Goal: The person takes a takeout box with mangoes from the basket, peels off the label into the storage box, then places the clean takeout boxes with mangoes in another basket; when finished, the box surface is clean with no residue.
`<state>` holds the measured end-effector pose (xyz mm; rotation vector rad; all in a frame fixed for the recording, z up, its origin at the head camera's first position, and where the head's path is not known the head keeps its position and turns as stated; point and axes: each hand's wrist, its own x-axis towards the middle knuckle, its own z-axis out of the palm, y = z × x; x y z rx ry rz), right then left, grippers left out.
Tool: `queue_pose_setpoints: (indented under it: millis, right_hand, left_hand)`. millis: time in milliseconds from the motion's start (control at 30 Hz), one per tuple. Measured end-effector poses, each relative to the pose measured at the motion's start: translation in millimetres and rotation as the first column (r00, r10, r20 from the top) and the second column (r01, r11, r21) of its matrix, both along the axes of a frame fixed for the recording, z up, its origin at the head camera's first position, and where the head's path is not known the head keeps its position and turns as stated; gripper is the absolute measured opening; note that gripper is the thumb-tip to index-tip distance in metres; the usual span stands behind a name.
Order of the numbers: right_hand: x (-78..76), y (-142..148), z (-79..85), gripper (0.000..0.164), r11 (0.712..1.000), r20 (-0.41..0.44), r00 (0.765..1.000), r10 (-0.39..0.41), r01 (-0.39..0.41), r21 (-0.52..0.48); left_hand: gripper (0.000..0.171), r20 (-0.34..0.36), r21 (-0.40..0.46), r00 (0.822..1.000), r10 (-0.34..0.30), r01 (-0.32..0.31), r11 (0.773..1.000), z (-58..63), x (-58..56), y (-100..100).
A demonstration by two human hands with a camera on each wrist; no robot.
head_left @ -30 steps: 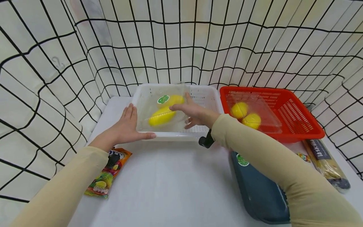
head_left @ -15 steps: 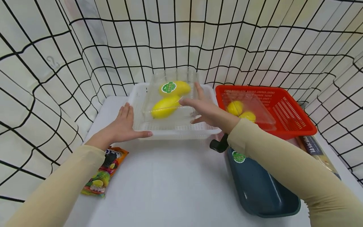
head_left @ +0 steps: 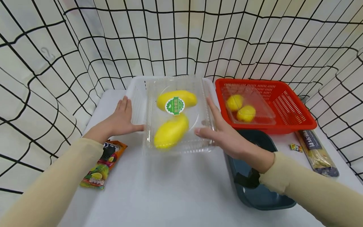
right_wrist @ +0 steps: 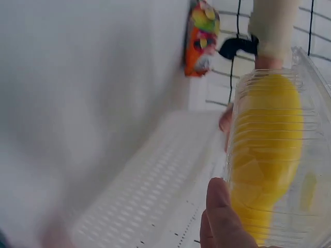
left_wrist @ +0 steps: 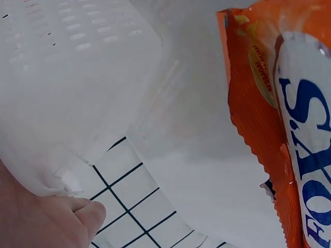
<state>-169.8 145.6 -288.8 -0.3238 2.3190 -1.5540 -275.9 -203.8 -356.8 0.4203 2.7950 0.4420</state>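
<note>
A clear plastic box (head_left: 195, 115) with two yellow mango-like fruits and a green round label is in my right hand (head_left: 229, 138), tilted above the white basket (head_left: 136, 94). My right thumb lies over its near right part, and the fingers run along its right side. In the right wrist view, the ridged side of the box (right_wrist: 269, 155) stands by my fingertips. My left hand (head_left: 119, 118) rests against the basket's left side with straight fingers, its thumb toward the front rim. The left wrist view shows that hand (left_wrist: 46, 219) touching the basket's corner.
A red basket (head_left: 292, 110) holding a clear box of two yellow round fruits (head_left: 246, 113) stands right. Nearer are a dark blue tray (head_left: 263, 198), a pasta packet (head_left: 317, 154) and a small sweet packet (head_left: 296, 148). An orange snack bag (head_left: 103, 164) lies left. Black wire mesh (head_left: 181, 37) surrounds the table.
My right hand has raised the mango box out of the white basket and brought it nearer, tilting its top toward me. My left hand has stayed at the basket's left side.
</note>
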Motion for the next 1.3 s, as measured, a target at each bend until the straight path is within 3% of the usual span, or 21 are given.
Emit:
queue_pose_setpoints:
  millis: [200, 367, 567, 667, 967, 1300]
  right_hand:
    - [38.9, 13, -16.7, 0.103, 0.998, -0.024, 0.998, 0.064, -0.065, -0.009]
    - [59.7, 18, -28.9, 0.099, 0.995, -0.02, 0.994, 0.104, -0.104, -0.006]
    - [75.0, 22, -37.6, 0.096, 0.989, 0.105, 0.984, 0.141, -0.145, 0.027]
    - [78.3, 23, -43.1, 0.094, 0.985, 0.164, 0.976, 0.144, -0.157, 0.069]
    - [73.8, 30, -61.4, 0.096, 0.966, 0.195, 0.966, 0.167, -0.2, 0.164]
    - [61.3, 39, -74.5, 0.095, 0.966, 0.278, 0.94, 0.196, -0.234, 0.111]
  left_hand:
    - [0.135, -0.006, 0.001, 1.0, 0.001, -0.001, 1.0, 6.5, -3.6, 2]
    - [0.132, -0.013, 0.004, 1.0, 0.005, -0.005, 1.0, 7.9, -3.4, 2]
    - [0.136, 0.003, 0.004, 1.0, 0.012, -0.012, 1.0, 6.1, -4.4, -1]
    - [0.138, 0.012, 0.003, 1.0, 0.028, -0.028, 1.0, 7.0, -3.9, 0]
    - [0.14, 0.034, 0.016, 0.998, 0.046, -0.047, 0.999, 6.7, -2.5, 2]
    - [0.141, 0.045, 0.012, 0.998, 0.049, -0.049, 0.999, 2.1, -0.6, 3]
